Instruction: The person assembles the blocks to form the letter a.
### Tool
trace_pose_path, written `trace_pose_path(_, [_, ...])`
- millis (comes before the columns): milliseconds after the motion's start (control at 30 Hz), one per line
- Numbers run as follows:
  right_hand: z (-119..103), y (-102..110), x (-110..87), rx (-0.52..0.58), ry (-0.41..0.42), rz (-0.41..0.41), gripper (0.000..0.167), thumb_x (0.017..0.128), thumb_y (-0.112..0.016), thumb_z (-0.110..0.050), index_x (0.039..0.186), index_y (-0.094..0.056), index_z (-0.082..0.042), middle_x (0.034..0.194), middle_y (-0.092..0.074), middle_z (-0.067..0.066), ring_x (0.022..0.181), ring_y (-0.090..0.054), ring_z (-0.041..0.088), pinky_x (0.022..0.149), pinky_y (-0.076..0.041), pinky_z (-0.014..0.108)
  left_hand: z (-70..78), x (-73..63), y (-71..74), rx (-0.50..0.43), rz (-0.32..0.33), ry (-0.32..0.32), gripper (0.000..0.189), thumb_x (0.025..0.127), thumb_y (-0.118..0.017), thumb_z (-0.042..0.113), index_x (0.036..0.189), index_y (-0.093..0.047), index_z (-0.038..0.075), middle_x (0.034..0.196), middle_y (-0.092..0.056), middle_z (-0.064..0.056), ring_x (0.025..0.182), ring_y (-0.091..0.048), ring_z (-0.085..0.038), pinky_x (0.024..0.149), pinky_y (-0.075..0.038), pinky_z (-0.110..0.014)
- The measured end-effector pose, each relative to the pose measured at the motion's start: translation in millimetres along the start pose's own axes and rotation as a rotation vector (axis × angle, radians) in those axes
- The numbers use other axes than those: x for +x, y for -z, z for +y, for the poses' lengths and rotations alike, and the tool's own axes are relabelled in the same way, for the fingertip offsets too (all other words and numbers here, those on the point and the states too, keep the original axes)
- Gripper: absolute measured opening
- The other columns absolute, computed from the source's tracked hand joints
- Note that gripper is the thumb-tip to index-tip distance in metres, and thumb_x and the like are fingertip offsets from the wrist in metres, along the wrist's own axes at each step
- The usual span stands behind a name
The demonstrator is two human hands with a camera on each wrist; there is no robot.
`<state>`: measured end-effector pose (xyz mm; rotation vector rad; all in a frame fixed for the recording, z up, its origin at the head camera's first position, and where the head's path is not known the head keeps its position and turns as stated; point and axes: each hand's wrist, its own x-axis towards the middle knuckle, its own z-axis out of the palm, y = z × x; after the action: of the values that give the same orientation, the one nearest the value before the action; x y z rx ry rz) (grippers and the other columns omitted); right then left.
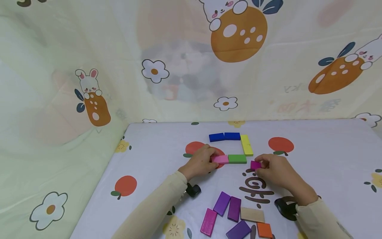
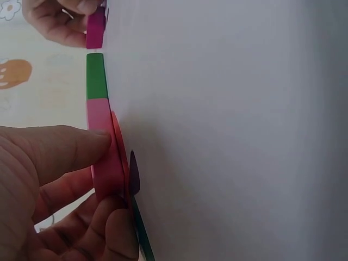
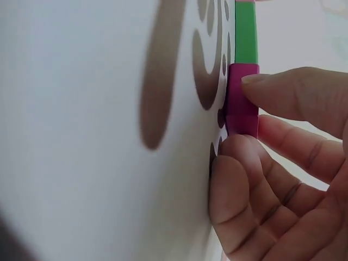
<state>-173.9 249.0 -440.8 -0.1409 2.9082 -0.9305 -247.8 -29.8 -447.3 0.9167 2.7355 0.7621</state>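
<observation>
My left hand (image 1: 200,161) pinches a pink block (image 1: 220,159) by its left end, thumb on the near side. That block's right end meets a green block (image 1: 237,159) lying flat in line with it. To the right, my right hand (image 1: 276,169) pinches a magenta block (image 1: 255,165) between thumb and fingers, low over the cloth; in the left wrist view a small gap shows between it and the green block (image 2: 97,76). A yellow block (image 1: 246,145) runs back from the green one's right end to two blue blocks (image 1: 224,136) set end to end.
Nearer me lie loose blocks: a magenta one (image 1: 208,222), purple ones (image 1: 222,203), a tan one (image 1: 252,214) and an orange one (image 1: 264,230). The printed cloth (image 1: 143,205) covers the table, and a patterned curtain (image 1: 179,109) hangs behind it.
</observation>
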Motion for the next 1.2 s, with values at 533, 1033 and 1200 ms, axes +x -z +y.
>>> trace_pose_path(533, [2.2, 1.8, 17.7, 0.088, -0.041, 0.017, 0.035, 0.088, -0.077, -0.008, 0.121, -0.07, 0.001, 0.086, -0.062, 0.007, 0.076, -0.055, 0.022, 0.056, -0.047, 0.032, 0.1, -0.4, -0.8, -0.021, -0.016, 0.025, 0.029, 0.095, -0.072, 0.014, 0.123, -0.07, 0.012, 0.105, -0.061, 0.003, 0.097, -0.051, -0.009, 0.077, -0.045, -0.018])
trace_pose_path(1033, [2.9, 1.6, 23.7, 0.129, -0.076, -0.008, 0.037, 0.086, -0.075, -0.006, 0.122, -0.07, 0.0, 0.096, -0.065, 0.011, 0.088, -0.059, 0.028, 0.062, -0.051, 0.035, 0.3, -1.0, 0.1, -0.028, -0.023, 0.03, 0.028, 0.094, -0.072, 0.012, 0.122, -0.07, 0.012, 0.105, -0.061, 0.004, 0.099, -0.051, -0.009, 0.079, -0.045, -0.019])
trace_pose_path(1200, [2.2, 1.7, 24.3, 0.138, -0.084, -0.01, 0.037, 0.087, -0.075, -0.006, 0.122, -0.07, 0.0, 0.097, -0.065, 0.012, 0.089, -0.059, 0.029, 0.062, -0.052, 0.034, 0.0, -1.0, 0.6, -0.021, -0.02, 0.024, 0.028, 0.094, -0.072, 0.012, 0.122, -0.07, 0.012, 0.105, -0.061, 0.004, 0.099, -0.051, -0.009, 0.079, -0.044, -0.019])
